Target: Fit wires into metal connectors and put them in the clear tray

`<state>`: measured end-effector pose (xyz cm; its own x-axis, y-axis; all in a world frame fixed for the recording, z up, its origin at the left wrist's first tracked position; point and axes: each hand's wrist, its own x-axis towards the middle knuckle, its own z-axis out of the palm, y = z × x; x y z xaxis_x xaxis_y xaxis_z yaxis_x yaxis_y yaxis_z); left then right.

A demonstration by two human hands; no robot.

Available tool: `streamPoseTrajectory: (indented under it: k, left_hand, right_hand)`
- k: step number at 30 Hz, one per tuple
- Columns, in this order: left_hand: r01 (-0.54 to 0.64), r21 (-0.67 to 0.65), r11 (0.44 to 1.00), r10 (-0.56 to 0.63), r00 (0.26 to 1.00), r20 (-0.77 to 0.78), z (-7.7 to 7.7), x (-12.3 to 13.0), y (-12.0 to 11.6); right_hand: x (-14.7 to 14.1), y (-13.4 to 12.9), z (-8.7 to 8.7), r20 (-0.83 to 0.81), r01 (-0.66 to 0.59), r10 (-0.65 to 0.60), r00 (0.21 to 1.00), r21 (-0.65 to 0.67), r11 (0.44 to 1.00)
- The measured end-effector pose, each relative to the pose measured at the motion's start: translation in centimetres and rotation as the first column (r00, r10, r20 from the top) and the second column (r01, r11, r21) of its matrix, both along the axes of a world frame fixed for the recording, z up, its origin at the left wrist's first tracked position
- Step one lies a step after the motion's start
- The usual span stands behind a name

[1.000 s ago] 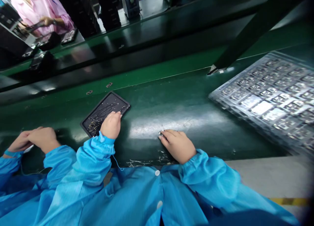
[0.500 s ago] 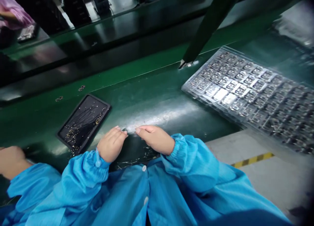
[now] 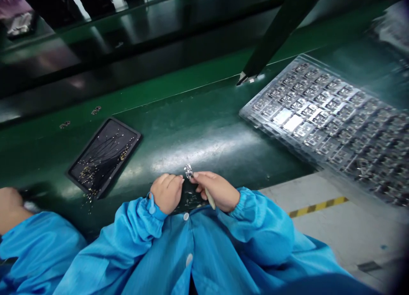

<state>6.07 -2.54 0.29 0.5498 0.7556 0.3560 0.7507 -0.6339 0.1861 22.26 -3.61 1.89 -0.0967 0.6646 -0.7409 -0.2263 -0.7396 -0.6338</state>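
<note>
Pinched between the thumb and fingertips of my right hand (image 3: 220, 192) is a small shiny circuit board (image 3: 188, 171), held just above the bench. A pale stick-like tool (image 3: 210, 198) also lies in that hand, sticking out below the fingers toward me. My left hand (image 3: 166, 193) is just left of the board, its fingers curled and pressed together. Whether those fingers hold anything is hidden. Left of my hands, a black tray (image 3: 105, 152) contains thin dark wires (image 3: 101, 149) with gold-coloured ends, some hanging over its near edge.
Clear plastic trays (image 3: 271, 123) filled with small boards lie stacked at the right. Two small parts (image 3: 64, 124) rest beyond the black tray. A dark post (image 3: 268, 43) rises from the green bench (image 3: 179, 124). Another person's hand (image 3: 11, 207) is at the far left.
Both hands have shifted right and slightly toward me in view. My right hand has turned, so the circuit board and pale tool now show. The view has tilted a little.
</note>
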Motion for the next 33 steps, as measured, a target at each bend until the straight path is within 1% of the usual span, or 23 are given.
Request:
streamPoseTrajectory:
  k: [1,3,4,6,8,9,11,13,15,16,17,19,21,22,26,28,30,33]
  left_hand:
    - [-0.023,-0.006,1.0,0.023,1.0,-0.016,-0.2,0.3,0.2]
    - [-0.061,-0.036,0.997,0.058,0.996,-0.072,-0.5,0.9,0.5]
    - [-0.079,-0.047,0.996,0.073,0.992,-0.103,-0.7,1.2,0.6]
    - [-0.106,-0.053,0.993,0.097,0.984,-0.152,-1.0,1.5,0.7]
    - [-0.117,-0.052,0.992,0.106,0.978,-0.18,-1.1,1.7,0.8]
    - [-0.117,-0.052,0.992,0.105,0.977,-0.188,-1.1,1.7,0.8]
    - [-0.113,-0.052,0.992,0.101,0.975,-0.197,-1.1,1.6,0.8]
    - [-0.114,-0.05,0.992,0.102,0.975,-0.199,-1.1,1.6,0.8]
    - [-0.118,-0.049,0.992,0.106,0.974,-0.201,-1.1,1.6,0.8]
    - [-0.119,-0.049,0.992,0.107,0.974,-0.201,-1.1,1.6,0.8]
    - [-0.117,-0.05,0.992,0.105,0.974,-0.2,-1.1,1.6,0.8]
    - [-0.111,-0.047,0.993,0.101,0.977,-0.188,-1.1,1.5,0.8]
    - [-0.105,-0.043,0.994,0.096,0.982,-0.165,-1.2,1.5,0.8]
    - [-0.103,-0.045,0.994,0.095,0.984,-0.154,-1.2,1.4,0.8]
    - [-0.103,-0.079,0.992,0.092,0.987,-0.132,-1.2,1.3,0.9]
    - [-0.105,-0.096,0.99,0.092,0.987,-0.132,-1.2,1.4,0.9]
    - [-0.108,-0.112,0.988,0.092,0.986,-0.14,-1.1,1.4,1.0]
    - [-0.107,-0.143,0.984,0.081,0.981,-0.176,-0.8,1.6,1.2]
  right_hand:
    - [0.1,0.4,-0.1,0.021,0.092,-0.092,0.996,0.016,0.996]
    - [0.3,1.1,-0.5,0.08,0.247,-0.254,0.964,0.086,0.965]
    - [0.3,1.5,-0.7,0.116,0.294,-0.309,0.944,0.131,0.947]
    - [0.1,1.9,-1.1,0.196,0.318,-0.366,0.91,0.236,0.918]
    - [-0.3,2.1,-1.5,0.284,0.3,-0.415,0.865,0.37,0.879]
    - [-0.5,2.0,-1.8,0.326,0.28,-0.448,0.833,0.45,0.848]
    - [-0.9,1.8,-2.4,0.375,0.224,-0.528,0.762,0.612,0.758]
    - [-1.3,1.6,-3.2,0.365,0.16,-0.593,0.718,0.742,0.651]
    - [-1.6,1.4,-3.9,0.334,0.113,-0.621,0.709,0.816,0.567]
    - [-1.7,1.3,-4.3,0.327,0.093,-0.624,0.709,0.834,0.544]
    - [-1.8,1.3,-4.5,0.329,0.077,-0.625,0.708,0.844,0.531]
    - [-1.8,1.4,-4.7,0.34,0.061,-0.623,0.705,0.845,0.531]
    - [-1.7,1.4,-4.5,0.348,0.071,-0.616,0.707,0.831,0.552]
    - [-1.6,1.5,-4.2,0.362,0.075,-0.607,0.708,0.815,0.574]
    - [-1.2,1.4,-2.9,0.45,0.078,-0.536,0.714,0.71,0.7]
    - [-1.0,1.3,-2.7,0.456,0.089,-0.517,0.724,0.682,0.726]
    - [-1.1,1.3,-2.8,0.439,0.095,-0.528,0.727,0.697,0.711]
    - [-1.4,1.3,-3.4,0.401,0.08,-0.563,0.723,0.761,0.644]
